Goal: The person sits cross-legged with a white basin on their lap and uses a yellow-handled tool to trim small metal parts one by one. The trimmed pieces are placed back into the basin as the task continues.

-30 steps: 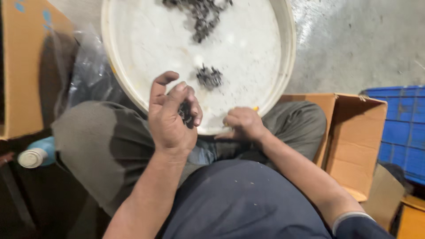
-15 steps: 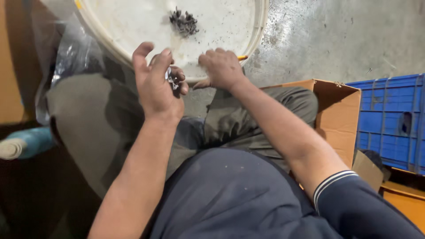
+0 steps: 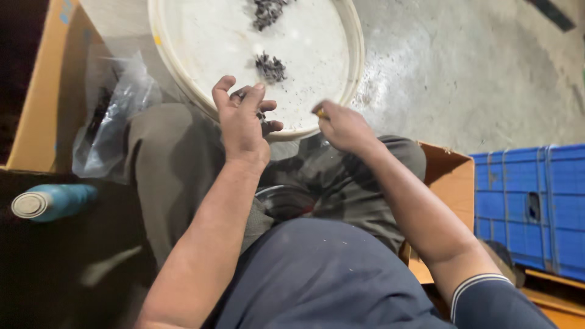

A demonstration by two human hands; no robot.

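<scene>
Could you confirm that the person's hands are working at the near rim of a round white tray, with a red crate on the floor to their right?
Not quite: the crate is blue, as the head view shows. Both hands, left and right, are at the near rim of the round white tray.

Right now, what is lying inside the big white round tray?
Inside the white tray lie two small heaps of dark bits, one at the top edge. The left hand covers the near rim, so what lies under it cannot be seen.
</scene>
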